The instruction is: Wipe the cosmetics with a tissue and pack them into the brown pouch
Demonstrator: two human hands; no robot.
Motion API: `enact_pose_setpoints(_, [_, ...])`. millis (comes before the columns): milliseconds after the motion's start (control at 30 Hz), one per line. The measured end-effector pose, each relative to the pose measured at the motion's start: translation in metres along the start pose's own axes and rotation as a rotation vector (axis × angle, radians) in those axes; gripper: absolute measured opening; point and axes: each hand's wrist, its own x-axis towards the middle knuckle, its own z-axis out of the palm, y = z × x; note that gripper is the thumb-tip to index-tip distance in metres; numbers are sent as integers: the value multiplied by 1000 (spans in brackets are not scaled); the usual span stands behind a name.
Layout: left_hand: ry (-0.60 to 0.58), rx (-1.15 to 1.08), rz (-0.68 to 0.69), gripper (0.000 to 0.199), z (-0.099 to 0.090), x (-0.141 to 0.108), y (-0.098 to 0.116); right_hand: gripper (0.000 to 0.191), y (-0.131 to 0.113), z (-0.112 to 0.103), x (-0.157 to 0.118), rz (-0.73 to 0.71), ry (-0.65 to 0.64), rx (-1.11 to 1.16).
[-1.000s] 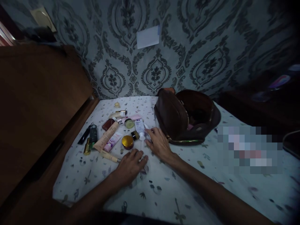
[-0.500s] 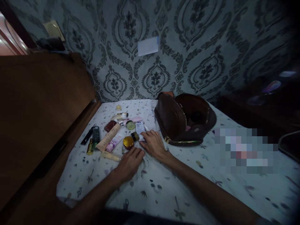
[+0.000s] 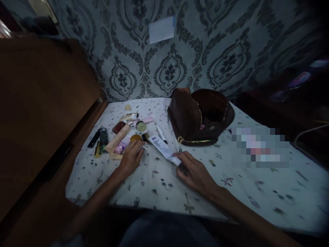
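My right hand (image 3: 194, 171) is closed around the lower end of a white squeeze tube (image 3: 163, 148) with purple print, its other end pointing up and left over the sheet. My left hand (image 3: 132, 156) lies loosely bent with the thumb apart, holding nothing that I can see. Its fingertips partly cover a gold-lidded jar (image 3: 135, 138); whether they touch it is unclear. Around it lie a pink and purple tube (image 3: 123, 144), a long beige tube (image 3: 117, 138), a small dark-capped jar (image 3: 145, 137), a green jar (image 3: 141, 126) and a slim white tube (image 3: 161, 134).
An open brown leather bag (image 3: 187, 120) stands to the right near the patterned wall (image 3: 169, 68). Dark green (image 3: 103, 138) and gold (image 3: 97, 150) bottles lie at the left, beside a wooden panel (image 3: 46, 113). A blurred-out patch (image 3: 259, 147) covers something on the right.
My right hand has taken up the white tube and drawn it toward me and right. My left hand has shifted toward the gold-lidded jar. The view has tilted down.
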Motion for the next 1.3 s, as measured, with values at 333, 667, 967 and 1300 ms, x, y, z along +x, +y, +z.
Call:
enact_pose_setpoints(333, [-193,43,238,37,38,-13,62,31,5,5,-20,148,-22,222])
enact_pose_setpoints(667, [-292,136,321,28,54,3,47,21,6,3,-19,272,7,269])
enact_pose_setpoints(967, [-285,288,155,31,44,12,6,5,5,1,-17,161,19,225])
enact_pose_setpoints(1300, [-231,266,93,29,36,22,8,3,4,-1,-17,150,10,180])
